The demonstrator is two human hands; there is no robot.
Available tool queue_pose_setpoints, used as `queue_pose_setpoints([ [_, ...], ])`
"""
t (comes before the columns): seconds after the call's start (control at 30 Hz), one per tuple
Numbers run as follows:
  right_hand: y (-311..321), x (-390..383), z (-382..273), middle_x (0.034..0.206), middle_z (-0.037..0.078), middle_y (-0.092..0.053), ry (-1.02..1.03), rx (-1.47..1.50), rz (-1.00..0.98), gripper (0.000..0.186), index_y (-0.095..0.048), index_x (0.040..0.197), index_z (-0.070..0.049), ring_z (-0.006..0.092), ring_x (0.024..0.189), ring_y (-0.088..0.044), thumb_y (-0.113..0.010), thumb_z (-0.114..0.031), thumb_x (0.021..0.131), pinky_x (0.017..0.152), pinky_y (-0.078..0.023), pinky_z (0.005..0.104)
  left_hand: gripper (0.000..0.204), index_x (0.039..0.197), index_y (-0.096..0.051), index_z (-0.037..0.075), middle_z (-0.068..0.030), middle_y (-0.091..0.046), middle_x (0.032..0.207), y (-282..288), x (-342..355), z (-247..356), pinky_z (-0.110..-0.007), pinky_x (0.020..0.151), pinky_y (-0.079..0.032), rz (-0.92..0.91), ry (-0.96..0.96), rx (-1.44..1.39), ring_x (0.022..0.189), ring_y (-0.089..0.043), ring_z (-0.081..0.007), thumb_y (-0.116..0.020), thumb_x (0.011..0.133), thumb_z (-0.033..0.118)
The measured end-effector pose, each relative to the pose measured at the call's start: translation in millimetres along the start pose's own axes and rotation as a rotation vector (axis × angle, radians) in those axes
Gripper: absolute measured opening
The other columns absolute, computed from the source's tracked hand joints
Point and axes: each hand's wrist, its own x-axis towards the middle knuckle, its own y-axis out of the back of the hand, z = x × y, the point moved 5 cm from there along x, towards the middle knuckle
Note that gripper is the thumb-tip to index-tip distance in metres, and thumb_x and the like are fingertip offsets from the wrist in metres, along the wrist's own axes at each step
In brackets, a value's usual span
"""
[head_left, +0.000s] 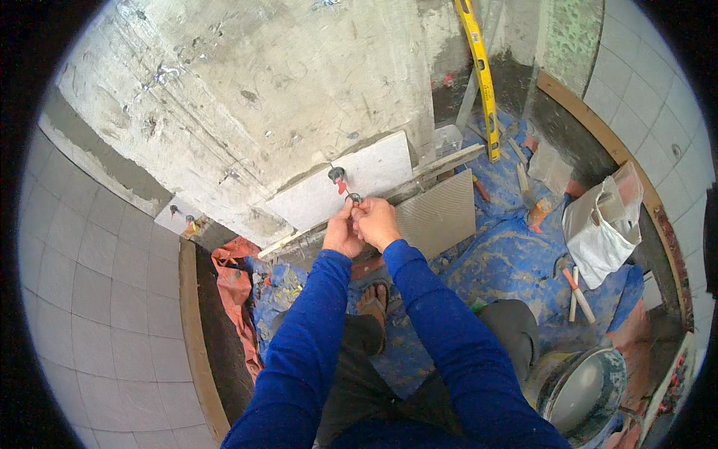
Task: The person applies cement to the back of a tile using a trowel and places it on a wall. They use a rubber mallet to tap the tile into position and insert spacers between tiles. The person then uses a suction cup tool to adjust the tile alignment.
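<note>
My left hand [342, 232] and my right hand [378, 224] are closed together, pinching a small dark ring-shaped piece [353, 198] at the middle of the view. Just above it, a black knob [336, 174] with a red part stands on a white tile [378, 161] set at the base of the rough wall [247, 90]. A wooden batten [456, 156] runs under that tile. Beside my right hand, a tile with a ridged back [441, 213] leans below the batten. My fingers partly hide what they grip.
A yellow level [482, 82] leans upright at the back right. On the blue sheet [486, 262] lie a white bag [598, 232] and a hammer [580, 295]. A bucket [576, 396] stands at lower right, orange plastic [232, 284] at left. Tiled walls [97, 284] flank both sides.
</note>
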Motion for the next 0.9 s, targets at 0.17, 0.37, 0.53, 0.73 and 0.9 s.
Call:
queue_pose_setpoints([
  [0.17,4,-4,-12,0.08,0.021,-0.074,0.283,-0.405,0.197,0.012,-0.069,0.089,0.004,0.0326,0.067,-0.073,-0.067,-0.007,0.092,0.059,-0.056,0.0424,0.028,0.086,-0.074,0.003,-0.0071,-0.071,0.074,-13,-12,23,-0.035,0.054,-0.047,0.465,-0.461,0.674,0.06,-0.063,-0.0182,-0.074,0.094,0.03],
  [0.37,2,3,2,0.088,0.026,-0.073,0.159,-0.295,0.154,0.014,-0.071,0.09,0.003,0.0435,0.089,-0.072,-0.069,-0.011,0.088,0.078,-0.056,0.0492,0.032,0.08,-0.075,-0.004,-0.0116,-0.073,0.075,-32,-24,37,-0.04,0.063,-0.052,0.519,-0.346,0.872,0.065,-0.066,-0.0207,-0.08,0.084,0.027],
  [0.53,2,-3,-9,0.081,0.024,-0.073,0.46,-0.509,0.251,0.012,-0.069,0.089,0.004,0.0377,0.072,-0.073,-0.069,-0.008,0.09,0.064,-0.057,0.0464,0.036,0.088,-0.077,0.002,-0.0079,-0.074,0.082,-37,-20,51,-0.042,0.064,-0.053,0.659,-0.429,1.679,0.068,-0.068,-0.0252,-0.073,0.091,0.037],
  [0.73,2,-1,4,0.077,0.022,-0.073,0.088,-0.153,0.051,0.02,-0.07,0.094,0.002,0.0352,0.066,-0.072,-0.069,-0.018,0.094,0.061,-0.057,0.0473,0.035,0.104,-0.071,0.008,-0.0026,-0.063,0.075,6,-16,4,-0.036,0.052,-0.043,0.219,-0.137,0.309,0.058,-0.053,-0.019,-0.056,0.108,0.039],
  [0.9,-1,0,12,0.071,0.018,-0.072,-0.001,-0.101,-0.026,0.03,-0.069,0.09,0.004,0.0303,0.056,-0.071,-0.067,-0.026,0.098,0.054,-0.054,0.0464,0.039,0.113,-0.065,0.007,-0.0051,-0.066,0.084,9,-11,-10,-0.033,0.05,-0.04,0.066,-0.024,-0.029,0.059,-0.05,-0.0171,-0.046,0.112,0.041],
])
